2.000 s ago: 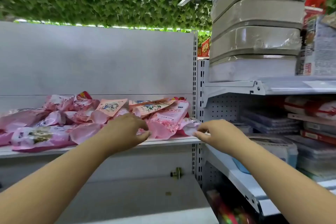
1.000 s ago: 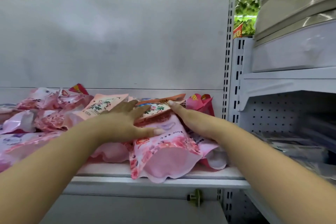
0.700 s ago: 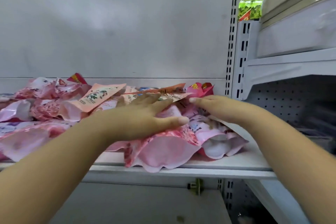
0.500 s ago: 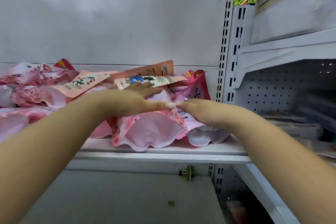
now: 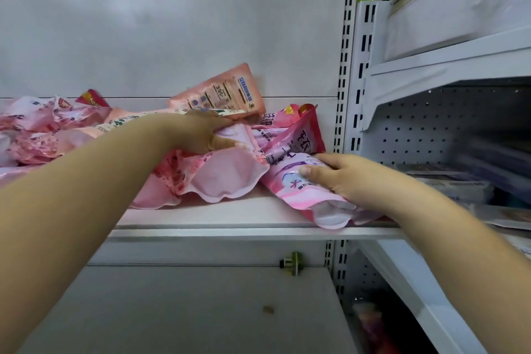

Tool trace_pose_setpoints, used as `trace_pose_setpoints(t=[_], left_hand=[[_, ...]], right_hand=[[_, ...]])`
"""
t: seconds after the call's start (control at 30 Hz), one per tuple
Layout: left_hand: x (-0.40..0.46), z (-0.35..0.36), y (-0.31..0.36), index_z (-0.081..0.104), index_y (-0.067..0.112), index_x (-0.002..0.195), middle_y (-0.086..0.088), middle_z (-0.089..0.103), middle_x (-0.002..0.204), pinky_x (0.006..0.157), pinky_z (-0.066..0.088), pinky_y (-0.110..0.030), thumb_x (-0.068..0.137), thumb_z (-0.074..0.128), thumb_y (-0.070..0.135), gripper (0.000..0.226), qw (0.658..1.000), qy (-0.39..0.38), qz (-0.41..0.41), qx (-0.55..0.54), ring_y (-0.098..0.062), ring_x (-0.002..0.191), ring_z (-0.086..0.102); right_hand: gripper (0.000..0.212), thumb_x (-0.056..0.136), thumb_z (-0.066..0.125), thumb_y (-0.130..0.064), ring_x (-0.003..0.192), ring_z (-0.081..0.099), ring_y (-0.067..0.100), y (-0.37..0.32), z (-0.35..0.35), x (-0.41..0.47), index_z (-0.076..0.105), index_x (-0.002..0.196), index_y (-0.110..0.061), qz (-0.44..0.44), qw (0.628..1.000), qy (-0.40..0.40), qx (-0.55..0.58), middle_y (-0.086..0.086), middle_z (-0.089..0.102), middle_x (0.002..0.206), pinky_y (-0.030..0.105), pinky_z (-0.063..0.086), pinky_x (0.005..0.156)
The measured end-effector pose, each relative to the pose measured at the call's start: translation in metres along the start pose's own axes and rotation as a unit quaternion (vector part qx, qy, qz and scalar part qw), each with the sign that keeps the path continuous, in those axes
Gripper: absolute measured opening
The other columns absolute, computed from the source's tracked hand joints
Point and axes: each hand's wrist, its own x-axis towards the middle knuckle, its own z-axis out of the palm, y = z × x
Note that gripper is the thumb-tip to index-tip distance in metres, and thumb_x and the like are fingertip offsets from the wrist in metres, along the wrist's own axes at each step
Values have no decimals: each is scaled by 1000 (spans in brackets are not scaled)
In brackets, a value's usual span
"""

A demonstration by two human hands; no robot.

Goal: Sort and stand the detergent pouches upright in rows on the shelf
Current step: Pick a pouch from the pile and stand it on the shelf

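A heap of pink detergent pouches (image 5: 43,129) lies flat and jumbled on the white shelf (image 5: 230,218). My left hand (image 5: 201,135) grips the top of a pale pink pouch (image 5: 230,172) near the middle of the heap, thumb over its front. A salmon-coloured pouch (image 5: 227,95) tilts up against the back wall just behind that hand. My right hand (image 5: 342,175) holds a pink and lilac pouch (image 5: 301,195) lying at the shelf's right end, its bottom hanging over the front edge. A darker pink pouch (image 5: 298,132) leans by the right upright.
A slotted white upright (image 5: 344,66) bounds the shelf on the right. Beyond it, a neighbouring perforated-back shelf unit (image 5: 448,66) carries stacked boxes above and blurred packages lower down. A grey surface (image 5: 201,310) and a small green fitting (image 5: 291,263) lie below the shelf.
My hands have parted: the right one slid right onto the pink and lilac pouch and drew it toward the shelf edge. The salmon pouch has tipped up higher behind my left hand.
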Motion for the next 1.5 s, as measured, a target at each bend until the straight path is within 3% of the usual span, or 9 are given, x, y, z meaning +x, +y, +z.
trace_pose_setpoints(t=[0.17,0.47,0.63,0.83,0.97,1.1,1.27,1.4,1.5], left_hand=[[-7,-4,13,30,43,141,1,39,145,97,26,-30,86,43,62,60,998,53,15,37,-20,128,36],[-5,-5,45,35,37,140,15,29,148,106,7,-18,53,28,89,101,989,-68,90,-95,-4,137,20],[-5,-6,40,37,37,139,13,29,149,110,10,-25,13,21,103,143,991,-79,67,-90,-8,139,21],[-7,-8,47,66,29,110,11,54,128,108,21,-29,50,11,96,106,982,8,34,-184,-9,124,42],[-4,-16,82,60,18,121,9,52,125,109,21,-34,75,10,78,91,939,-52,33,-337,-9,114,42],[5,-26,121,61,13,104,-10,65,94,77,48,-29,72,34,74,74,782,-111,76,-609,-22,80,57],[20,-25,123,60,8,90,-7,68,73,63,56,-29,79,66,33,28,718,98,51,-687,-20,62,65],[21,-20,121,60,12,88,-8,70,78,74,56,-39,74,71,30,26,712,146,60,-684,-25,70,67],[21,-16,122,61,13,84,-8,70,75,74,57,-39,75,70,32,23,699,170,59,-692,-25,68,67]], right_hand=[[31,85,48,-56,62,60,12,11,-14,-20,61,82,-28,45,996,3,79,-9,67,75,19,43,50],[54,81,50,-63,94,59,20,4,-19,-6,62,110,-20,58,997,-18,-55,2,64,107,29,44,84],[23,86,61,-35,78,59,22,19,-15,-18,68,87,-13,24,988,147,33,4,67,80,27,42,64],[17,87,61,-19,65,51,6,30,-11,-21,72,86,-6,-47,911,378,158,6,68,73,25,41,61],[19,87,60,-20,57,48,1,30,-5,-17,72,92,-6,-154,844,488,164,1,63,63,25,43,54],[37,81,58,-28,58,65,17,13,-7,-11,69,103,0,-275,805,526,-10,9,72,71,24,50,58],[67,75,66,-48,102,42,-7,7,-8,-5,51,128,-12,-238,879,395,123,-6,50,118,-3,29,90],[115,45,65,-74,128,41,18,6,-19,2,25,142,-26,-81,867,270,412,2,37,144,41,36,107],[48,65,69,-45,96,66,20,5,-25,6,62,106,-20,-108,834,190,507,3,70,103,38,53,89]])
